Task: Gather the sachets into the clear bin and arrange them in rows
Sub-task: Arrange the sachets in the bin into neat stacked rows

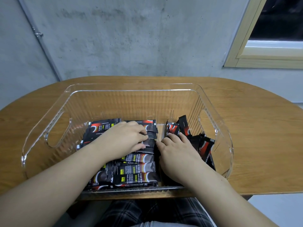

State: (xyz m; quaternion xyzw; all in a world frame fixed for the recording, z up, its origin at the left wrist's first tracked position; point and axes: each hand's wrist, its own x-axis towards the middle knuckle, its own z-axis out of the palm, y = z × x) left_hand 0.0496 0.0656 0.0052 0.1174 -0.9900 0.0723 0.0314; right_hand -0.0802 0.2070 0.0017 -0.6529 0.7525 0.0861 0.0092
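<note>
Bin: clear ribbed plastic bin (49, 126) on oval wooden table (255, 128).
Left hand (126, 136): fingers flat, pressing black-and-red flat sachets (136, 174).
Right hand (177, 149): at 3 o'clock, touching loose sachets (205, 148); grasp unclear.

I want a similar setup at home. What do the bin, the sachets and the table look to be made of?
Bin: clear hard plastic, seemingly acrylic; see-through ribbed walls, glossy rim. Sachets: glossy printed film, perhaps foil-lined; sheen, crimped ends. Table: wood or wood-look laminate; visible grain, matte.
</note>
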